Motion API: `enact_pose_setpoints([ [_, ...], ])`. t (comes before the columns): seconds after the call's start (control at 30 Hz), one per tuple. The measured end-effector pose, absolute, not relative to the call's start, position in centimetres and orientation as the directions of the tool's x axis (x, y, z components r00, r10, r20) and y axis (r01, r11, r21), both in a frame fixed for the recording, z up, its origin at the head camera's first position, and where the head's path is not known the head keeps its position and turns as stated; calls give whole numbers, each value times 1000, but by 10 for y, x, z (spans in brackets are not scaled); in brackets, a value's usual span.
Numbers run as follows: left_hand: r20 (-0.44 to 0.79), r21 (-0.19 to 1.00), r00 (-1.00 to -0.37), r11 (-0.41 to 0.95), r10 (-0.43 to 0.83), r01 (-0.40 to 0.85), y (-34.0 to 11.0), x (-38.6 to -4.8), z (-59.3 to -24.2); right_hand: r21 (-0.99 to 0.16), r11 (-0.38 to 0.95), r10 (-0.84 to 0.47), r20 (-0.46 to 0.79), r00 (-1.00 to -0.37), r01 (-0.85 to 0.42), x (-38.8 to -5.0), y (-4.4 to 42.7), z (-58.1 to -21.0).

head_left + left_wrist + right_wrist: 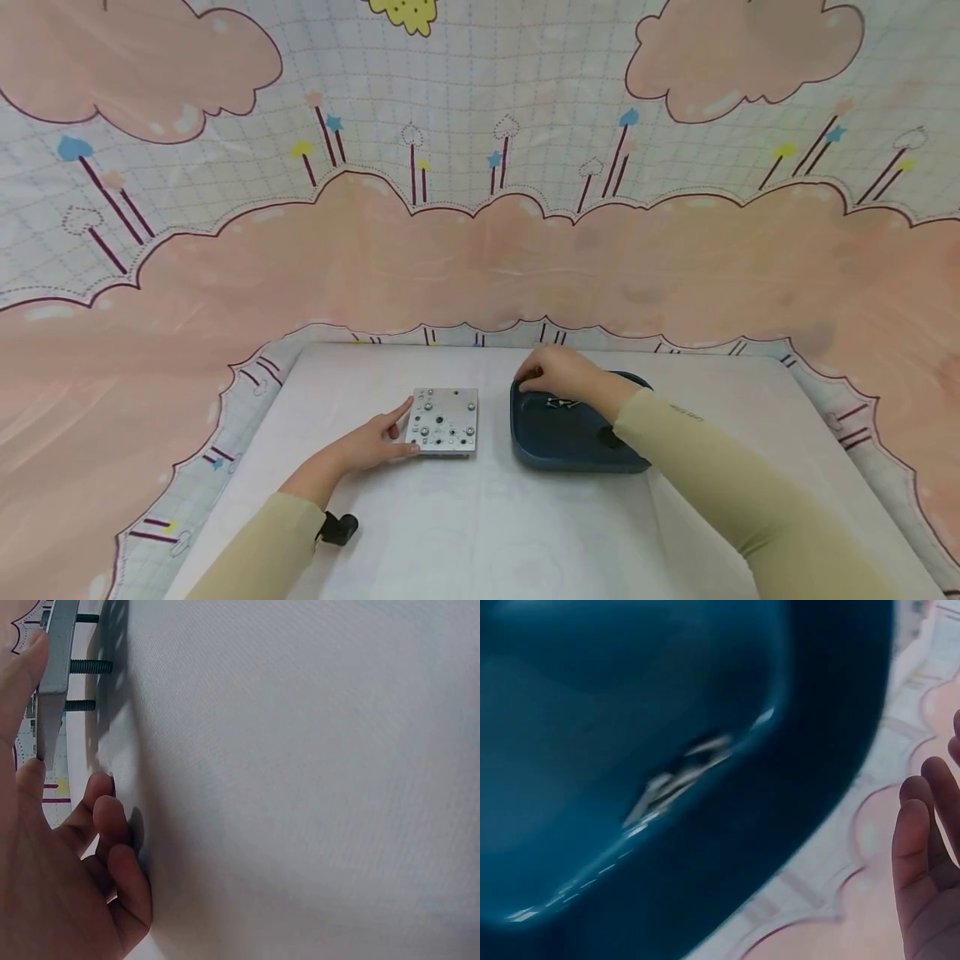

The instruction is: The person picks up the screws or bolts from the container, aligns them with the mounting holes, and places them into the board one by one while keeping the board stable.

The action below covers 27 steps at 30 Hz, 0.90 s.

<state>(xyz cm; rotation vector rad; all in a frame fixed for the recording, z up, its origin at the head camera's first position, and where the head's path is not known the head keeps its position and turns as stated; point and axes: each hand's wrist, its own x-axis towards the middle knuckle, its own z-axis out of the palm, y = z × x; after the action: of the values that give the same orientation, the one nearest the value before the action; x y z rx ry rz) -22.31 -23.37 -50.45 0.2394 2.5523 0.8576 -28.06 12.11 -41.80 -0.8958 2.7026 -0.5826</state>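
A silver metal plate (442, 421) with holes and several screw heads lies on the table. My left hand (363, 446) grips its left side between thumb and a finger; the left wrist view shows the plate (54, 682) at the hand (67, 877), threaded bolts sticking out of its underside and the other fingers bent near the white surface. My right hand (558, 375) is over the back left corner of a dark blue tray (577, 462), fingers bent downward. Small screws (562, 402) lie in the tray, blurred in the right wrist view. Whether the right fingertips hold anything is hidden.
A black object (339, 528) is beside my left wrist, and another dark shape (611, 437) shows by my right wrist over the tray. The white table (555, 533) ends at a patterned cloth (480, 267) behind and at the sides.
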Motion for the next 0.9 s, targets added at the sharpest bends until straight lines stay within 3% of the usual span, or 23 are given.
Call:
enact_pose_setpoints([
  [0.33,-345,612,-891,790,296,26,-238,-223,-508,-423,748,-599,-100,-795,-511,-272,191,-440],
  [0.53,-344,613,-889,789,302,31,-239,-223,-506,-418,746,-614,-128,-779,-519,-276,189,-442],
  [0.9,-347,601,-889,798,300,34,-234,-225,-508,-269,791,-607,-232,-760,-549,-289,165,-456],
])
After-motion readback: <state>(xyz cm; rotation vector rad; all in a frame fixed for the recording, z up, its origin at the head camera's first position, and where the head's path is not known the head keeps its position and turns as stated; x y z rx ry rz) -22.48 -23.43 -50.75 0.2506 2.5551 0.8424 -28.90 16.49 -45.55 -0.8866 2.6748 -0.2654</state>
